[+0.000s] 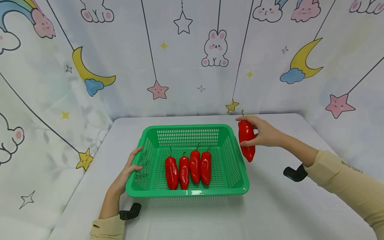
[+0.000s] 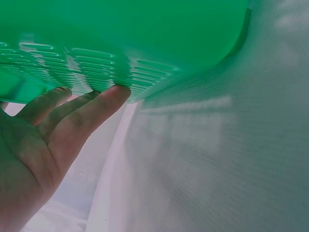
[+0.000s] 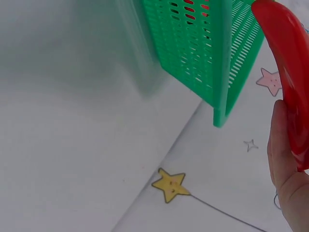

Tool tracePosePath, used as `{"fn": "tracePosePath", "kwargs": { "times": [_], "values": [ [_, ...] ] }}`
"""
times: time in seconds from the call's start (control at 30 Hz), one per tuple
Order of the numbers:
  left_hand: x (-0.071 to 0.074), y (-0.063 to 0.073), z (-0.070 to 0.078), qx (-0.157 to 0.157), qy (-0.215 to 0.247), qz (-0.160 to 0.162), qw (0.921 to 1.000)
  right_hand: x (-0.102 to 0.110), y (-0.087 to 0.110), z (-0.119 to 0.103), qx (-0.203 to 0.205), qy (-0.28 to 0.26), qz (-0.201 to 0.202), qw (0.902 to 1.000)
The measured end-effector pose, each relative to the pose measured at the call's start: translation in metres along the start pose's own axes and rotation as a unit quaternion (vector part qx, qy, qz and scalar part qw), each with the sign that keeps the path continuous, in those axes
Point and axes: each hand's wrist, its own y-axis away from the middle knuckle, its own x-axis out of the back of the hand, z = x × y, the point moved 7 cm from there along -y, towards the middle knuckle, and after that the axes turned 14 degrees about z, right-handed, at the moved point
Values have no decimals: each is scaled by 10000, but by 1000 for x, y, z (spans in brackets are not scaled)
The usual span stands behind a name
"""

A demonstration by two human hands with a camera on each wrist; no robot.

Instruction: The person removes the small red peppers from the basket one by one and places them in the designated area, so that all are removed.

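A green plastic basket with slotted walls stands on the table. Several glossy red chili peppers with thin stems lie side by side on its floor. My left hand grips the basket's left side; in the left wrist view, some fingers touch the slotted wall from outside and the thumb is hardly seen. Beside the right rim, my right hand holds another red chili pepper between thumb and fingers, tip down and stem up. In the right wrist view this chili pepper is partly cut off by the frame.
A white-covered table carries the basket. Behind it and along the sides hangs a printed cloth with rabbits, moons and stars. Black devices sit at both wrists, one at the left cuff and one at the right.
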Motion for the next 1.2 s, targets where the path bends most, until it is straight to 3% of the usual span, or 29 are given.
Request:
{"fn": "tracePosePath", "kwargs": {
  "times": [1.2],
  "values": [
    [1, -1, -1, -31, -12, 1, 10000, -6, 13, 36, -269, 228, -14, 9994]
  ]
}}
